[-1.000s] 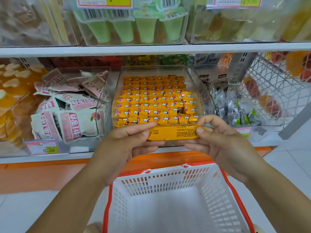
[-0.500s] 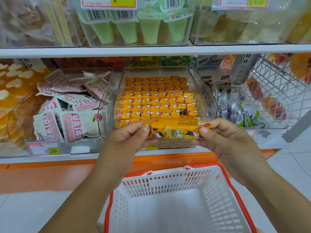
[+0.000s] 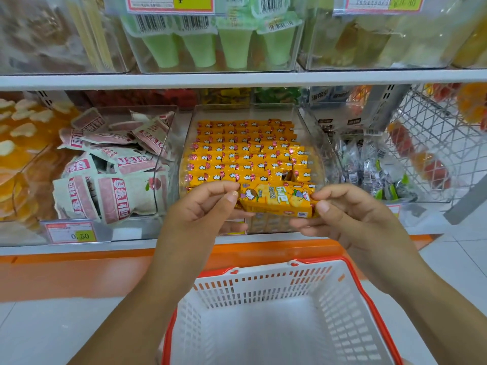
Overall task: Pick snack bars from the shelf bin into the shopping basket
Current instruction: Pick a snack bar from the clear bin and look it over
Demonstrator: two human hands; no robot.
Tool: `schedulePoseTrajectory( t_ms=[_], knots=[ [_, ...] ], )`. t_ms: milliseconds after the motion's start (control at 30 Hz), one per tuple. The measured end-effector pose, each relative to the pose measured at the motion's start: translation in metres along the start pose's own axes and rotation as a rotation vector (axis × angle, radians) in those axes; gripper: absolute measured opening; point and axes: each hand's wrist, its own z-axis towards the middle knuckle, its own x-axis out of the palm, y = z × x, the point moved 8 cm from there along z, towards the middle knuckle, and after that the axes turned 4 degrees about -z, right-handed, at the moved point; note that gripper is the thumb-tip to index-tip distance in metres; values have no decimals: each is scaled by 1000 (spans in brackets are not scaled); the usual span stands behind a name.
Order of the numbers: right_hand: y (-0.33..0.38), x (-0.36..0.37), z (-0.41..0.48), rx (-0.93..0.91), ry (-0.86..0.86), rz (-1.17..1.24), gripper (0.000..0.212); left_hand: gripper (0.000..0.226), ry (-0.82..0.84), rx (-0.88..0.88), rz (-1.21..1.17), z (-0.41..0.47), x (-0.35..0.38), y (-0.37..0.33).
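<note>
A yellow snack bar (image 3: pixel 276 200) with a cartoon print is held level in front of the shelf, its printed face turned up toward me. My left hand (image 3: pixel 208 206) pinches its left end and my right hand (image 3: pixel 342 212) pinches its right end. Behind it, a clear shelf bin (image 3: pixel 311 127) holds several rows of the same yellow bars (image 3: pixel 245 156), with a gap near the front right. Below my hands stands a white shopping basket (image 3: pixel 342 325) with an orange rim; nothing shows inside it.
A clear bin of pink-and-white snack packs (image 3: pixel 110 180) sits to the left, with a 0.50 price tag (image 3: pixel 69 231) below it. Small wrapped sweets (image 3: pixel 374 169) fill the bin on the right, beside a wire rack (image 3: pixel 434 143). Green cups (image 3: pixel 210 46) sit on the upper shelf.
Both hands have turned the bar so its printed face shows instead of its plain side. They have lifted it slightly, still above the basket.
</note>
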Motion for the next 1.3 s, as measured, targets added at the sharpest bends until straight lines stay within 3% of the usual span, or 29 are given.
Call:
schedulePoseTrajectory(
  t_ms=[100, 167, 267, 433, 633, 800, 1033, 1300],
  knots=[
    [-2, 2, 0, 14, 59, -24, 42, 29, 29, -36, 1, 3, -2, 4],
    [-3, 1, 0, 27, 55, -35, 47, 32, 32, -41, 4, 4, -3, 6],
    [1, 1, -1, 35, 25, -53, 44, 24, 31, -51, -60, 5, -5, 7],
    [3, 0, -2, 31, -19, -183, 19, 19, 42, -54, -23, 4, -5, 4],
    [2, -11, -3, -10, -114, -272, 18, 22, 69, -101, -101, 2, -2, 4],
    [-2, -13, 0, 3, -122, -168, 19, 32, 137, -99, -115, -2, 5, 3],
    [2, -4, -1, -26, -38, -36, 43, 7, 47, -61, -61, 3, -4, 6],
    [-1, 1, 1, 51, -32, 81, 28, 9, 12, -54, -62, 4, -1, 8]
  ],
)
